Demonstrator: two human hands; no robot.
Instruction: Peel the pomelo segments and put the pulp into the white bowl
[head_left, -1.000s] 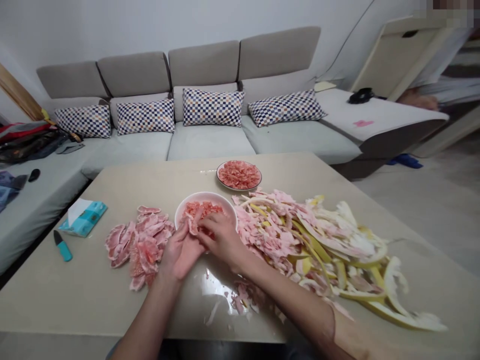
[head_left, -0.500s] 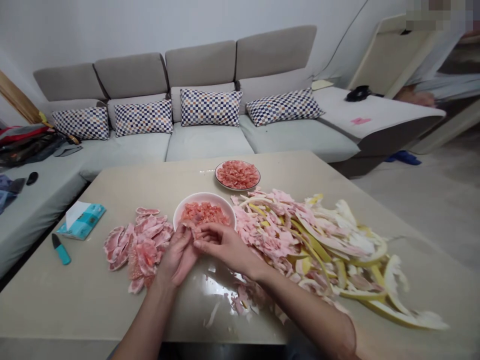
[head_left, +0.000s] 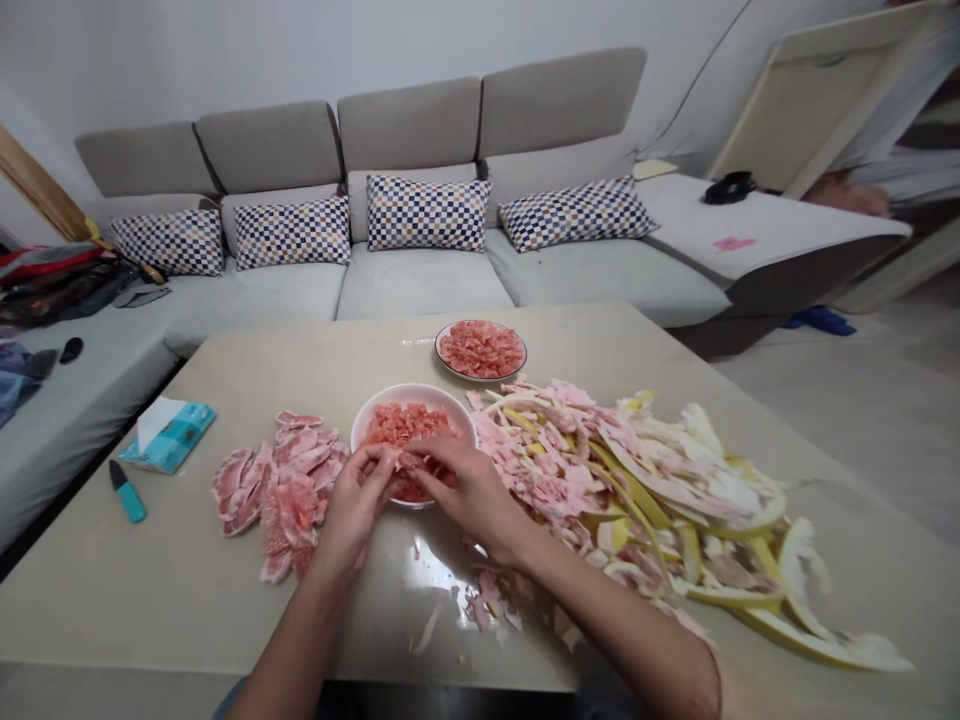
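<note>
Over the near rim of a white bowl [head_left: 360, 425], my left hand [head_left: 358, 502] and my right hand [head_left: 474, 495] meet fingertip to fingertip. Both pinch a small piece of pink pomelo flesh [head_left: 395, 459], largely covered by the fingers. Loose pomelo pulp [head_left: 409, 424] fills the lower part of the bowl. Left of my left hand lies a heap of pomelo segments [head_left: 296, 490] in their pale skins. A wide pile of pomelo peel [head_left: 637, 480], yellow rind with pink and white pith, spreads to the right of my right hand.
A dark-rimmed plate [head_left: 481, 378] of pomelo pulp stands behind the bowl. At the left of the table [head_left: 187, 600] are a tissue pack [head_left: 171, 440] and a knife [head_left: 127, 493] with a turquoise handle. A sofa [head_left: 420, 275] with checkered cushions runs along the back.
My hands have shifted slightly, fingers now closer together over the bowl's near rim. The whole view has moved a little, so things sit slightly further right.
</note>
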